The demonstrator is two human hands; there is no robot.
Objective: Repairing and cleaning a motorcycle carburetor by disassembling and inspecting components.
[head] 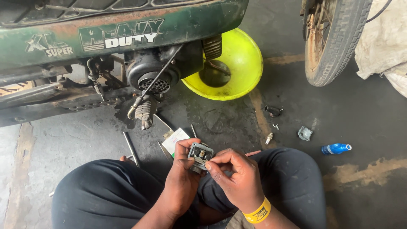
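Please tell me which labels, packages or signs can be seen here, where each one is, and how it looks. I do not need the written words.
Lettering decal: on the green vehicle panel, top left; blocky, worn white.
Smaller decal: same panel, further left; faded white letters.
Blue bottle: lying on the floor at right; white cap.
White card: on the floor above the left hand; green edge.
Yellow wristband: right wrist; dark print.

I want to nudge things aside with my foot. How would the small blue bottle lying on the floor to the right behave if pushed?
The blue bottle lies on its side and looks round, so it would probably roll rather than slide. It seems to be small plastic, so likely light. The concrete floor looks oil-stained, which may make it slick.
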